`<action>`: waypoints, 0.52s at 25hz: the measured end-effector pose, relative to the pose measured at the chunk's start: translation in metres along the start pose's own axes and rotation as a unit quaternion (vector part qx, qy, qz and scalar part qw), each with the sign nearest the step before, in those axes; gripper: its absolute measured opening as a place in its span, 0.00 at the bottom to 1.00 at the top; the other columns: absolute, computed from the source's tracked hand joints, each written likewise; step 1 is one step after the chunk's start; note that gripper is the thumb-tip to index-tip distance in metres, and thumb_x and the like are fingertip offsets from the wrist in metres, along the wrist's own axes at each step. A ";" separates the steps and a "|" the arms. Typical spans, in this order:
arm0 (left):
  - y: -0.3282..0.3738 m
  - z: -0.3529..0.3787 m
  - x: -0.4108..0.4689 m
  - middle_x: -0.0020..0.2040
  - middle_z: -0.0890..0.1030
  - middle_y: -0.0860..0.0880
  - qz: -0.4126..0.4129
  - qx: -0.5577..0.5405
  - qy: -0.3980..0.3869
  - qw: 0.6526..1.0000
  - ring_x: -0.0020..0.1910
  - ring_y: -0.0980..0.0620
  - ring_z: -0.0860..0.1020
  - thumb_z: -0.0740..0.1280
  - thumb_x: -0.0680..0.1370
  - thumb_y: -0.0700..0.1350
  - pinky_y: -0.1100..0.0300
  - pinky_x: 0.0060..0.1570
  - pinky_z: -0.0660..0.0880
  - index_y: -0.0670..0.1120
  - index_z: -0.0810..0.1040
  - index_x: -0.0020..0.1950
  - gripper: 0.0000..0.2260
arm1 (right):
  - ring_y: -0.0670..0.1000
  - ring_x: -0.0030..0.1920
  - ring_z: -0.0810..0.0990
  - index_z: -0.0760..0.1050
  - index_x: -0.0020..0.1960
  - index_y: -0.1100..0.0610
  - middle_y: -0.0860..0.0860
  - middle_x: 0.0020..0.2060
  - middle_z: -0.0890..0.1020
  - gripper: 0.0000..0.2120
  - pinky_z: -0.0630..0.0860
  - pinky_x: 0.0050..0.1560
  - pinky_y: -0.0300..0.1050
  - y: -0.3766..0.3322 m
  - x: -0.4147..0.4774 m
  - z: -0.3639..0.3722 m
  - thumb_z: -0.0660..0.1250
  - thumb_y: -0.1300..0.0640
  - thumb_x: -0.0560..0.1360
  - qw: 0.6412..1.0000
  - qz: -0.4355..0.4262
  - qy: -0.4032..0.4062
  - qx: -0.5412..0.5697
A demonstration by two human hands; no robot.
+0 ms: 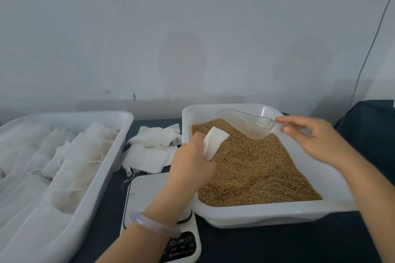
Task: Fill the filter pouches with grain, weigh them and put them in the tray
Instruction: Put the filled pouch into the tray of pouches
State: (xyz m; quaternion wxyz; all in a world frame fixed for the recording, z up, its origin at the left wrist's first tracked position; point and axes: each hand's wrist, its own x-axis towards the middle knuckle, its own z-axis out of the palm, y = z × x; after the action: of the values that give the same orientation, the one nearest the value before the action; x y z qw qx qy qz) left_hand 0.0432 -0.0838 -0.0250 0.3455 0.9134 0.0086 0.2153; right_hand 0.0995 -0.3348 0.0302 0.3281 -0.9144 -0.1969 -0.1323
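Pouch: one white filter pouch, pinched between the thumb and curled fingers of the left hand. It is held to the far right of the scale, just above the grain.

Surface: a table covered with dark blue cloth. It stands against a pale grey wall with faint stains. One thin cable runs down the wall, well to the right of the scale.

Inventory:
- One white digital scale, at the near edge of the table. The left forearm crosses its platform.
- Two white plastic containers. The tub, just right of the scale, holds the brown grain. The tray, left of the scale, holds overlapping filled pouches; their number cannot be told.
- One clear plastic scoop. The right hand grips its handle with curled fingers and holds it above the far end of the tub, bowl pointing left.
- One loose heap of flat pouches, on the cloth just beyond the scale, between the two containers; count not legible.
- One pale bracelet, on the left wrist, above the scale's near end.
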 end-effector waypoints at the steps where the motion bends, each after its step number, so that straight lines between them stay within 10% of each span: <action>1: -0.001 0.001 0.001 0.37 0.75 0.47 0.000 0.001 0.009 1.000 0.38 0.46 0.75 0.65 0.72 0.40 0.55 0.31 0.68 0.46 0.66 0.50 0.11 | 0.39 0.54 0.73 0.75 0.54 0.36 0.39 0.53 0.78 0.12 0.62 0.62 0.45 -0.003 -0.001 -0.013 0.64 0.53 0.77 1.000 -0.014 -0.016 -0.016; 13: 0.004 -0.002 -0.007 0.48 0.73 0.53 0.061 -0.018 0.090 0.994 0.41 0.49 0.72 0.68 0.74 0.37 0.58 0.36 0.65 0.48 0.65 0.60 0.19 | 0.32 0.50 0.73 0.74 0.46 0.29 0.31 0.46 0.78 0.15 0.66 0.58 0.43 -0.033 -0.001 -0.074 0.65 0.53 0.74 0.989 -0.044 -0.068 -0.121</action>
State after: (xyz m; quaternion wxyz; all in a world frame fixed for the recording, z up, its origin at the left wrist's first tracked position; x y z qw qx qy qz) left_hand 0.0356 -0.0870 -0.0239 0.3457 0.8828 -0.0198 0.3176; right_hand 0.0758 -0.3597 0.1032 0.1944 -0.9446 -0.2418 -0.1069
